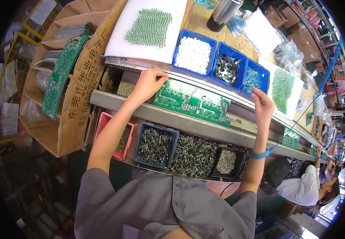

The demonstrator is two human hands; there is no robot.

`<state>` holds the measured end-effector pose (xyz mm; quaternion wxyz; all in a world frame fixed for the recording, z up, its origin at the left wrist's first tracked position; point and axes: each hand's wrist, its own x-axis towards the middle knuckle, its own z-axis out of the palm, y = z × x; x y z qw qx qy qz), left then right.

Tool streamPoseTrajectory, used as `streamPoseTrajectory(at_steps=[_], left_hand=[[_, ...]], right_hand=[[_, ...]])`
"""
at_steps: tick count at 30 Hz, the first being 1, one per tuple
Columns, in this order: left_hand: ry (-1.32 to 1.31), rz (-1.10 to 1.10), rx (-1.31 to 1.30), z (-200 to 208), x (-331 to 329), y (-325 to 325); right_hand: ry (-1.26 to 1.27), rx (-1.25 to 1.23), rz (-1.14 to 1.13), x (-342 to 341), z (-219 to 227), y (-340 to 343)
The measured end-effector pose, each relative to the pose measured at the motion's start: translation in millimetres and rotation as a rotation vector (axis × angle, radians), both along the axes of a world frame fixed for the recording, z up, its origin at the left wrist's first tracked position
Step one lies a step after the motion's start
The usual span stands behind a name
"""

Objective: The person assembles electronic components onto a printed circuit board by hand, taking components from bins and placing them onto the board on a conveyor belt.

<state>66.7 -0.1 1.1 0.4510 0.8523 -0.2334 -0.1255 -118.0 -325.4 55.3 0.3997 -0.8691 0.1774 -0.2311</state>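
A green circuit board [192,102] lies in the metal rail track [148,110] in front of me. Above its left end is my left hand [150,84], thumb and fingertips pressed together; whatever they hold, if anything, is too small to make out. My right hand [263,106] is beyond the board's right end, at the near edge of a blue bin [265,85] of small light-blue leaded parts [253,77]. Its fingers are closed in a pinch, their contents unclear. A blue wrist strap [261,153] with a coiled cord circles my right wrist.
Blue bins hold white parts [192,55] and black parts [226,68]. Foam sheets carry green parts [148,28]. Nearer me are bins of leaded components [155,146]. A carton [81,83] with boards stands left. Co-workers [306,185] sit right; more boards [290,138] line the track.
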Motion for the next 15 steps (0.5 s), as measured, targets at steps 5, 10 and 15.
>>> streamPoseTrajectory(at_steps=[5, 10, 15], left_hand=[[-0.027, -0.014, 0.019, 1.3, -2.5, 0.1], [-0.114, -0.087, 0.108, 10.7, -3.7, -5.6], [-0.189, -0.107, 0.251, 7.9, -2.6, -16.4]], right_hand=[[0.01, -0.049, 0.082, -0.3, -2.8, 9.9], [-0.019, 0.232, 0.117, 5.4, -18.0, 33.6], [0.012, 0.263, 0.176, 12.5, -33.0, 49.5]])
